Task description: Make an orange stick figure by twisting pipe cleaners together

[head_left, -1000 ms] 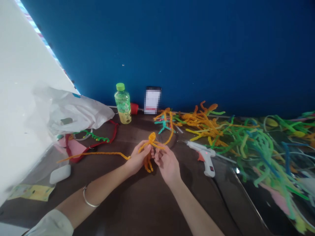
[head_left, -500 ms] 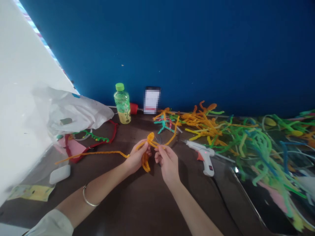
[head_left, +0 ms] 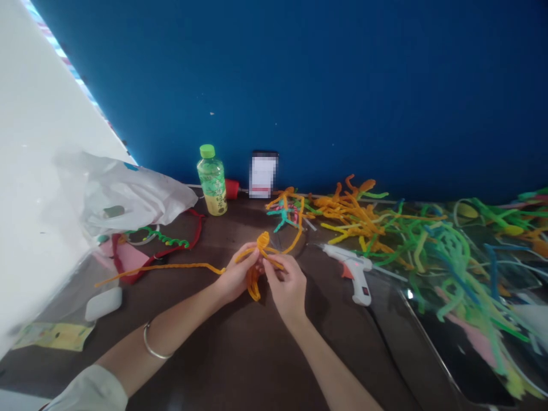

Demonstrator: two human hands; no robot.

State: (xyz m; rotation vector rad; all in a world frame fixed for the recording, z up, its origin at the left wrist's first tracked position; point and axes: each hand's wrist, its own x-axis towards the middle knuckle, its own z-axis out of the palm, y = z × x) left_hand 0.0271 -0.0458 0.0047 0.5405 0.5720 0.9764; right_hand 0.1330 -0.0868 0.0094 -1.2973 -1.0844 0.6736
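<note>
The table (head_left: 240, 359) is dark brown; I count the clock from its middle. At 12 o'clock the phone (head_left: 263, 174) is at the far edge, and at 11 the bottle (head_left: 214, 191) stands upright. At 10 lies the bag (head_left: 141, 194), white and crumpled. At 9 there is the case (head_left: 103, 304), with the yellow slip (head_left: 71, 335) just beside it, toward 8. Between 2 and 3 the glue gun (head_left: 353, 265) lies on its side, and toward 2 the orange stems (head_left: 357, 216) form a loose pile.
</note>
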